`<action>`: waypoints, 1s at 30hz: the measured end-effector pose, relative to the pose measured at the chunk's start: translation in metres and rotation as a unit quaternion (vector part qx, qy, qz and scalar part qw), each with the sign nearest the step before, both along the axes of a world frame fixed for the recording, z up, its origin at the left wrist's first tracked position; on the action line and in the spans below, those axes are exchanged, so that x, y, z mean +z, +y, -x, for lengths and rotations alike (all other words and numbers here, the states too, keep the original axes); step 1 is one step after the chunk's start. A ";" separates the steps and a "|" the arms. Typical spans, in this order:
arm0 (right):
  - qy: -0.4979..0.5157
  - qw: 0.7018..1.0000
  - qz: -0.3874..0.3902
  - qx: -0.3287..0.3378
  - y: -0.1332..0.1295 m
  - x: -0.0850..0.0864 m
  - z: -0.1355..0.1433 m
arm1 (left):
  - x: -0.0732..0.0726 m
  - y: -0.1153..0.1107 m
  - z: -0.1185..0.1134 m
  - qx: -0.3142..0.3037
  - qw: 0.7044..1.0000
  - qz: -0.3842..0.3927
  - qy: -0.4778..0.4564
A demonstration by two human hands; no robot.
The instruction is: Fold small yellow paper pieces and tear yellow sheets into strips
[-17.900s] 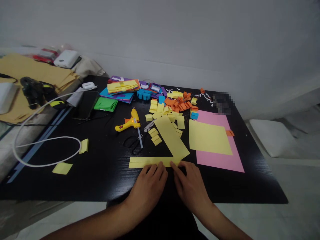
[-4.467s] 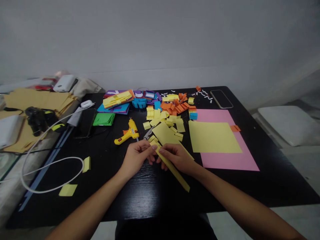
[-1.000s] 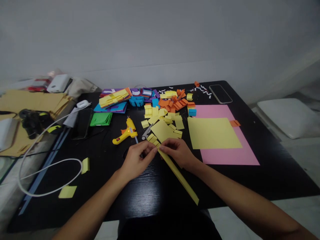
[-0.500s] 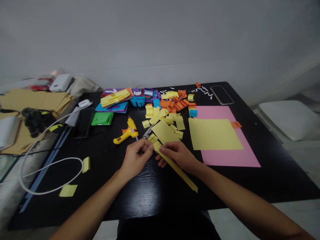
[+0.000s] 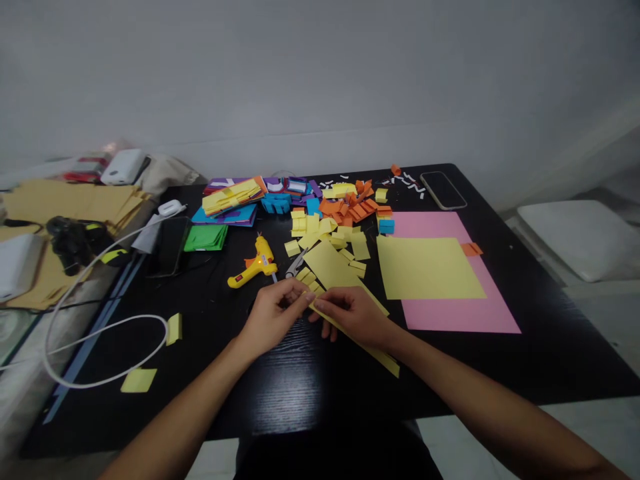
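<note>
A long folded yellow paper strip [image 5: 383,360] slants down to the right, passing under my right hand [image 5: 353,312], whose thumb and fingers pinch it near its upper end. My left hand [image 5: 274,313] has closed its thumb and fingertips on that same upper end, so the two hands almost touch. Just beyond them lies a larger yellow paper piece [image 5: 333,267]. A pair of scissors [image 5: 296,265], partly covered by paper, rests beside small folded yellow pieces [image 5: 357,247]. Left of these is a yellow glue gun [image 5: 256,263].
Orange folded pieces [image 5: 350,210] are heaped at the back. A yellow sheet [image 5: 430,267] overlaps a pink sheet [image 5: 460,315] on the right, near a phone [image 5: 443,190]. Leftward are green papers [image 5: 206,238], a white cable [image 5: 107,385] and a dark phone [image 5: 170,247].
My left fingertips have come onto the strip's upper end, and my right fingers have shifted up closer to them. The strip's lower end has moved slightly up and right.
</note>
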State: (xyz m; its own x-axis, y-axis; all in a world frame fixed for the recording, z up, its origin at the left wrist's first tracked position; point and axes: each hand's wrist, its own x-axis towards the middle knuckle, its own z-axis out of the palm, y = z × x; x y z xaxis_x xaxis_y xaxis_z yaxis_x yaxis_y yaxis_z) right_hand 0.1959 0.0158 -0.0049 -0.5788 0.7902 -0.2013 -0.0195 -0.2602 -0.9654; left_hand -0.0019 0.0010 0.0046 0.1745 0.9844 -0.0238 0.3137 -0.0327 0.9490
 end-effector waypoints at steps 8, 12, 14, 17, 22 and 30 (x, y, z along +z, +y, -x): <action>-0.074 0.992 -0.019 0.099 0.017 0.016 -0.020 | 0.020 0.002 0.017 -0.018 0.997 0.070 -0.032; -0.112 0.982 -0.039 0.146 0.013 0.026 -0.020 | 0.029 -0.010 0.017 -0.088 0.992 0.083 0.023; -0.113 0.980 -0.050 0.158 0.009 0.029 -0.020 | 0.030 -0.019 0.016 -0.102 0.990 0.091 0.042; -0.127 0.975 -0.068 0.171 0.001 0.029 -0.025 | 0.025 -0.038 0.020 -0.083 0.990 0.104 0.050; -0.194 0.933 -0.270 0.134 -0.022 0.014 -0.040 | 0.006 -0.072 0.029 -0.038 0.990 0.130 0.048; -0.244 0.800 -0.542 0.084 -0.052 -0.016 -0.040 | -0.007 -0.095 0.034 -0.038 0.964 -0.100 0.243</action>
State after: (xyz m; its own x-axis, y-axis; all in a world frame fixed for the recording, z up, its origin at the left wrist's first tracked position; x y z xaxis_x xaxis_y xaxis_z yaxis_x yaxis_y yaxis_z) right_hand 0.2362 -0.0364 -0.0206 -0.7572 0.5725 0.3144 0.3759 0.7756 -0.5071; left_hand -0.0354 -0.0945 -0.0029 0.2632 0.9623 0.0685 0.7091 -0.2411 0.6626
